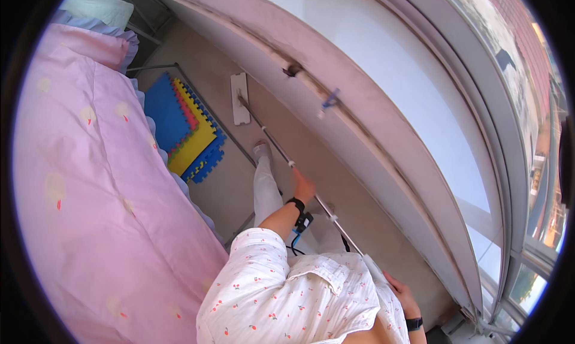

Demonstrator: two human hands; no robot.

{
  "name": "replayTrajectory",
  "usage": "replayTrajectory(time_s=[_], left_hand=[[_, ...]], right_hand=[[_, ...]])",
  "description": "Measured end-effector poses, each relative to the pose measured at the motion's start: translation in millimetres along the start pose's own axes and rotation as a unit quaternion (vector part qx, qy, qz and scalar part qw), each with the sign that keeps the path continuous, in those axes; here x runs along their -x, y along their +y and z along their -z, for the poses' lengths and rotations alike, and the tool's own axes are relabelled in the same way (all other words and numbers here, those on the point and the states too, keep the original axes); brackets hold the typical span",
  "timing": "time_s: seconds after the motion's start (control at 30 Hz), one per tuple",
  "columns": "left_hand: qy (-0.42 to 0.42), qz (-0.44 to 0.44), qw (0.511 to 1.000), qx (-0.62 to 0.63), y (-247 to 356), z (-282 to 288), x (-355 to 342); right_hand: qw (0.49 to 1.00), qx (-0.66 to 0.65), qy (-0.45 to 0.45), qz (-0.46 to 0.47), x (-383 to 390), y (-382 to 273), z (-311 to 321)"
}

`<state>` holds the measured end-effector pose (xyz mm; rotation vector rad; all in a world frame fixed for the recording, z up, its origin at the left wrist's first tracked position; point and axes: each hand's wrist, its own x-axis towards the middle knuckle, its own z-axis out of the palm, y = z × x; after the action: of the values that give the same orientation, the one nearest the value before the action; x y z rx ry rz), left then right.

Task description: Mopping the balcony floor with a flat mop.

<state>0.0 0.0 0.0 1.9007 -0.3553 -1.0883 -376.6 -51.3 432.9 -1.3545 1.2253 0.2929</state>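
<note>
A flat mop (240, 111) with a long white rectangular head rests on the floor beside the wall, its thin metal pole slanting back toward me. My left hand (304, 189) is closed around the middle of the pole. Lower right, my right hand (402, 293) is closed at the white upper end of the handle, partly hidden by my patterned shirt. Both wrists wear dark bands, and a small black device hangs by the left one. My foot (262, 147) stands just left of the pole.
A bed with a pink cover (90, 182) fills the left side. Blue, yellow and red foam mats (169, 113) lie on the floor beneath its edge, near a metal bed frame bar (209, 111). Along the right runs a pale wall with a rail holding a blue clip (330, 99), below a window.
</note>
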Motion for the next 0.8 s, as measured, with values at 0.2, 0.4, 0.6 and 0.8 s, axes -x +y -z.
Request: replayTrajectory(time_s=[0.2, 0.4, 0.6, 0.8], left_hand=[[-0.113, 0.2, 0.973, -0.015, 80, 14, 111], [0.006, 0.212, 0.955, 0.209, 101, 72, 127], [0.047, 0.206, 0.945, 0.249, 112, 60, 93], [0.135, 0.17, 0.928, 0.302, 150, 155, -34]], right_hand=[[0.978, -0.015, -0.004, -0.207, 88, 6, -5], [0.952, 0.301, 0.038, 0.04, 75, 25, -33], [0.948, 0.246, 0.059, 0.194, 5, 18, -10], [0.955, 0.229, 0.043, 0.182, -97, -137, -50]])
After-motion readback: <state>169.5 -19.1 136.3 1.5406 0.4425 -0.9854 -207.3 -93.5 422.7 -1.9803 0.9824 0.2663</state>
